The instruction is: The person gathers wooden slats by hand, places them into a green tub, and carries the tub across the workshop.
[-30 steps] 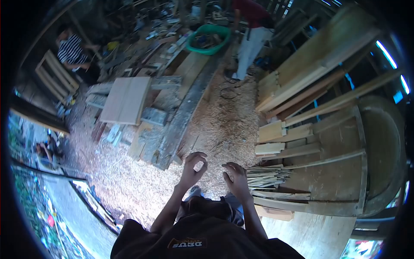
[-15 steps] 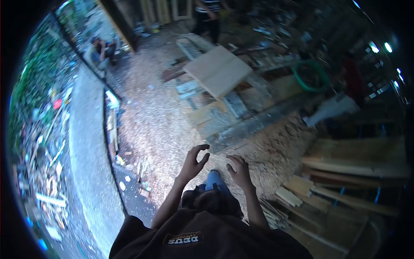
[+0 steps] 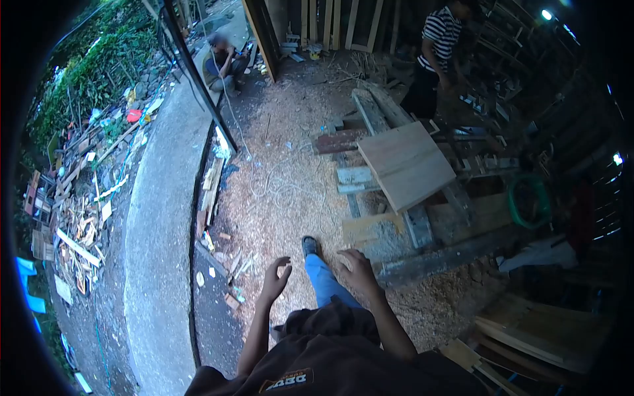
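My left hand (image 3: 275, 280) hangs in the air in front of my body, its fingers loosely curved and apart, with nothing in it. To its right, my right hand (image 3: 358, 269) is held out in the same way, fingers spread and bare. Between them my leg in blue jeans (image 3: 325, 280) steps forward onto a floor of wood shavings (image 3: 284, 191). Nearest to my right hand is a low stack of old planks (image 3: 422, 254). A flat, pale wooden panel (image 3: 407, 165) lies on top of those planks, apart from both hands.
A person in a striped shirt (image 3: 441, 39) stands behind the planks. Another person (image 3: 224, 65) crouches by a post (image 3: 198, 79). A concrete strip (image 3: 162, 231) runs along the left. Boards (image 3: 541, 330) lie at lower right, near a green ring-shaped object (image 3: 530, 201). A cord (image 3: 246, 142) trails across the shavings.
My view has turned left, so the panel and planks now sit further right. One leg has stepped forward. Both hands stay raised, a little lower in view and further apart.
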`<state>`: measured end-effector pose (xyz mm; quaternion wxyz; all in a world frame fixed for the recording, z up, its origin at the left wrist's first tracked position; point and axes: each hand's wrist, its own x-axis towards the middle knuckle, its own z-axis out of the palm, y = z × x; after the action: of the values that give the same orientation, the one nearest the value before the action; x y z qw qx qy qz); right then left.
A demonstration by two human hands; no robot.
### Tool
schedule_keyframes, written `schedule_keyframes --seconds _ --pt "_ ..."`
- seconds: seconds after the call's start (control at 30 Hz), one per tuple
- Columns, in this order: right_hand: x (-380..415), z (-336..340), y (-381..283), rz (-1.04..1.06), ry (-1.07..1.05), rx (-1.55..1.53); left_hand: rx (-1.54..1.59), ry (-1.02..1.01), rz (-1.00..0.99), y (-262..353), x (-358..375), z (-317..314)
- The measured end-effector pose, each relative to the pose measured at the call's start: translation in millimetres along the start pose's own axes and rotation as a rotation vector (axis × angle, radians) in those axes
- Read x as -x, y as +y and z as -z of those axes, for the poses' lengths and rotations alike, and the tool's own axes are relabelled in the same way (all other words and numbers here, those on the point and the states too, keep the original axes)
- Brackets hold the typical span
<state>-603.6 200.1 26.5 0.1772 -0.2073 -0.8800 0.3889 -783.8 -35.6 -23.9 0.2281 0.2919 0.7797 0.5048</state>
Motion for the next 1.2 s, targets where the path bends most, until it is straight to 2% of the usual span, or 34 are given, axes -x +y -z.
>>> schedule_keyframes --seconds 0.07,0.13,0.17,0.23,0.3,0.4,0.43,0.57,0.77,0.87,0.93,0.97,1.07,1.2 --pt "-28 -14 23 -0.022 0.004 -0.015 0.013 -0.008 0.047 -21 -45 -3" --pt "-64 -33 65 -0.169 -0.053 -0.016 -0.016 -0.056 0.079 -41 -102 -3" --pt "-94 -38 81 -0.168 -0.038 -0.017 -0.03 -0.091 0.095 -50 -133 -4" --pt "-128 -44 100 -0.304 -0.07 0.08 -0.068 -0.148 0.067 -52 -185 2" --pt "-188 -43 103 -0.333 0.014 0.057 -0.011 -0.292 0.068 -30 -262 14" --pt "-271 -40 101 -0.26 0.177 0.029 -0.055 -0.182 -0.122 -1 -363 33" --pt "-300 -41 99 -0.272 0.173 0.029 -0.092 -0.151 -0.095 25 -391 43" --pt "-418 -47 104 -0.187 0.218 -0.021 0.027 -0.062 -0.131 38 -496 58" --pt "-582 -82 133 -0.185 0.294 0.036 0.0 -0.201 -0.119 -27 -662 73" --pt "-664 -106 163 -0.274 0.318 0.071 -0.023 -0.292 -0.04 -65 -764 79" --pt "-718 -124 186 -0.344 0.354 0.069 -0.124 -0.391 -0.086 -80 -842 89" --pt "-742 -130 196 -0.395 0.343 0.066 -0.159 -0.425 -0.09 -80 -873 95" --pt "-836 -124 192 -0.391 0.425 -0.016 -0.098 -0.299 -0.162 -27 -962 115" --pt "-951 -103 187 -0.423 0.488 -0.04 -0.079 -0.353 -0.101 -10 -1068 129"
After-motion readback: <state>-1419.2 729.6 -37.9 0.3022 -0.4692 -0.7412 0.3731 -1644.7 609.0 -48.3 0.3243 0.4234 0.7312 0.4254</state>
